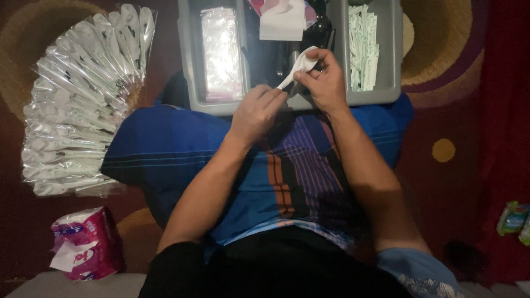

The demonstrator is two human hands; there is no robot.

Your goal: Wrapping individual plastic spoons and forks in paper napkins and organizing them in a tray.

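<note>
Spoon: white plastic, pinched in right hand above grey tray for reach.
Left hand: curled closed at spoon handle, steadying.
Wrapped sets: fanned far left on floor.

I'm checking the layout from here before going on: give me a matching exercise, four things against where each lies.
Things:
1. white plastic spoon
2. fan of wrapped spoons
3. pink tissue pack
4. stack of clear bags

Places:
A. on the carpet, lower left
B. in the grey tray's left compartment
C. in the right hand, with the left hand at its handle
D. spread on the carpet, upper left

Pairs: 1-C, 2-D, 3-A, 4-B
</note>
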